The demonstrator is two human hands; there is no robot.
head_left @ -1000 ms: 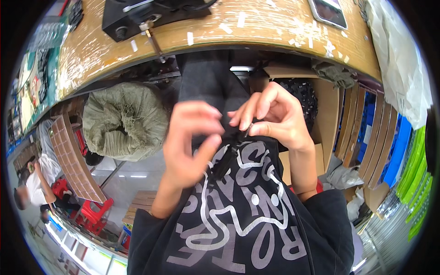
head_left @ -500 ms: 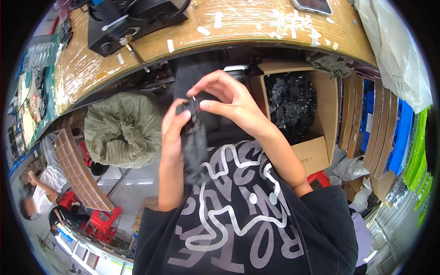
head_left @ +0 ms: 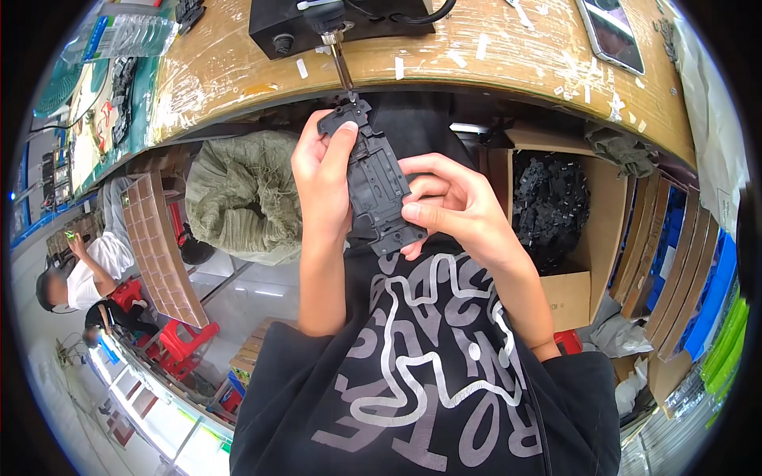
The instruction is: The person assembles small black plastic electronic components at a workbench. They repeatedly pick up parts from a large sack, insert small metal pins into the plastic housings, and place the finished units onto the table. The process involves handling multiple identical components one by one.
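Observation:
A flat black molded plastic part [head_left: 376,184] is held between my hands above my lap, its long side tilted. My left hand [head_left: 324,170] grips its far left end, thumb pressed on the top face. My right hand [head_left: 460,208] pinches the near right edge, thumb on top and fingers partly hidden beneath. At the part's far end, a fixed tool with a slim metal tip [head_left: 342,65], like a soldering iron, points down. The tip meets or nearly meets the part; I cannot tell whether they touch.
The tool hangs by a black box [head_left: 278,28] on the wooden bench [head_left: 214,87]. A phone [head_left: 613,36] lies at the right. Under the bench are a woven sack [head_left: 238,198] and a carton [head_left: 571,297] of small black parts. Another person [head_left: 99,266] sits far left.
My hands and the black part have moved up toward the tool tip. The part has turned flat, and my right hand has shifted to its near edge. The view has swung left.

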